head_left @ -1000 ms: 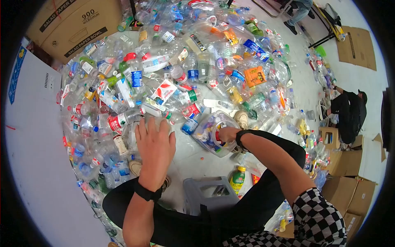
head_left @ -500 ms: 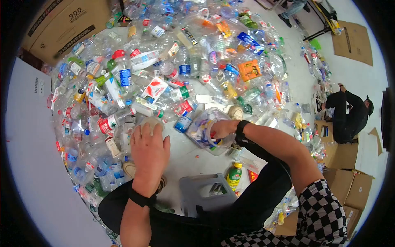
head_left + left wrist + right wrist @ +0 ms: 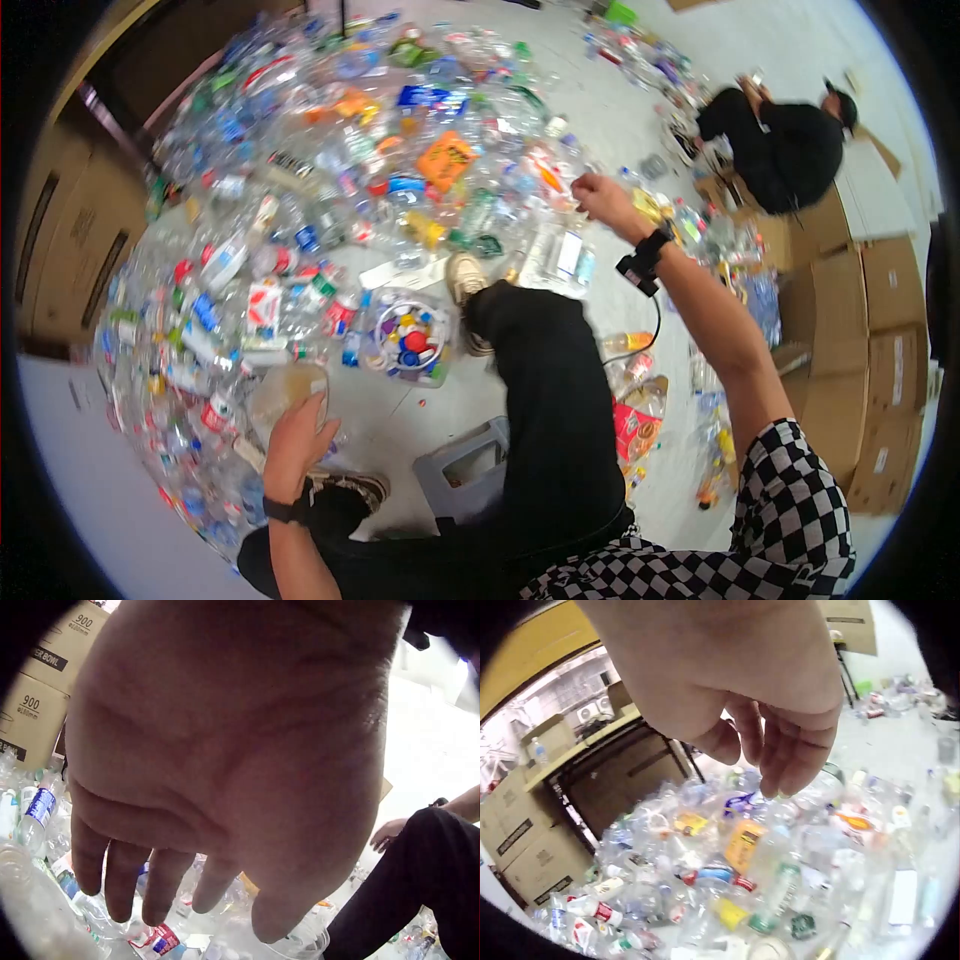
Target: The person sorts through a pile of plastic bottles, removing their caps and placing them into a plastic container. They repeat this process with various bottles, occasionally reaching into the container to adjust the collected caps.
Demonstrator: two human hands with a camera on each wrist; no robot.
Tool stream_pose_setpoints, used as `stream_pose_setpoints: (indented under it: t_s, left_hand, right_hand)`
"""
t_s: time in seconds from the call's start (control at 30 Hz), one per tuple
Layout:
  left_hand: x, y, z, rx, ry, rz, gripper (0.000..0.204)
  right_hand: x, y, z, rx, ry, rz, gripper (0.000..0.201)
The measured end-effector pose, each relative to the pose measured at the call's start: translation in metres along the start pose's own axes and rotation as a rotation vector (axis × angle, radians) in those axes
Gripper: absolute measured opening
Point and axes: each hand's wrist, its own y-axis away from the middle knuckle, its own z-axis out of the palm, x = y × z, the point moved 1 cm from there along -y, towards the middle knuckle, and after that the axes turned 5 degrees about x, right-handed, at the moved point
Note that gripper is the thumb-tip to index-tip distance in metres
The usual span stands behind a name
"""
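My left hand (image 3: 296,440) is palm down, fingers loosely extended, near a cloudy plastic bottle (image 3: 277,392) that it overlaps in the head view. The left wrist view shows its palm and spread fingers, with a clear bottle (image 3: 41,911) lying to their left. Raised over the right side of the bottle pile, my right hand (image 3: 608,205) has loosely bent fingers, and nothing shows in it. A clear plastic tub (image 3: 434,374) stands on the floor between my feet and the pile. Inside it are several coloured bottle caps (image 3: 412,342).
Plastic bottles and wrappers (image 3: 300,180) cover the floor ahead. A grey stool (image 3: 440,490) stands close by my legs. Another person (image 3: 775,145) in black sits at the right, near cardboard boxes (image 3: 840,345). A red packet (image 3: 638,425) lies right of my leg.
My right hand has left the tub and risen to the right, over the pile. The head view has turned right. My left hand stays near the cloudy bottle.
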Motion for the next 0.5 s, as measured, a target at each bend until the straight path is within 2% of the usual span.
stream_pose_setpoints:
  t_s: [0.03,0.13,0.17,0.2,0.23,0.27,0.3,0.33,0.37,0.43,0.5]
  left_hand:
    - [-0.006,-0.001,0.006,-0.044,0.003,-0.028,0.049]
    - [-0.017,-0.002,0.022,-0.119,0.03,-0.052,0.051]
    - [-0.022,-0.001,0.027,-0.134,0.075,-0.096,0.052]
    - [-0.027,-0.001,0.033,-0.165,0.061,-0.11,0.052]
    - [-0.032,-0.001,0.04,-0.195,0.047,-0.127,0.052]
    - [-0.033,-0.001,0.045,-0.209,0.031,-0.101,0.052]
    - [-0.034,0.0,0.051,-0.225,0.064,-0.168,0.052]
    - [-0.036,0.001,0.055,-0.24,0.096,-0.24,0.052]
    - [-0.037,0.0,0.057,-0.251,0.082,-0.229,0.052]
    - [-0.041,0.001,0.064,-0.292,0.088,-0.25,0.051]
    - [-0.053,0.003,0.07,-0.3,0.076,-0.24,0.05]
  right_hand:
    - [0.038,0.009,-0.004,0.009,0.029,0.089,0.03]
    - [0.127,0.066,0.021,-0.014,0.139,0.166,0.029]
    - [0.155,0.089,0.041,-0.013,0.164,0.162,0.029]
    - [0.18,0.113,0.063,0.003,0.232,0.08,0.028]
    - [0.197,0.135,0.084,-0.053,0.188,0.073,0.028]
    - [0.194,0.161,0.099,-0.105,0.138,0.109,0.029]
    - [0.197,0.183,0.118,-0.16,0.05,0.122,0.033]
    - [0.179,0.199,0.126,-0.272,0.043,0.172,0.037]
    - [0.171,0.212,0.138,-0.339,-0.028,0.137,0.04]
    - [0.162,0.23,0.166,-0.436,-0.029,0.002,0.042]
    - [0.148,0.238,0.177,-0.451,0.109,0.066,0.044]
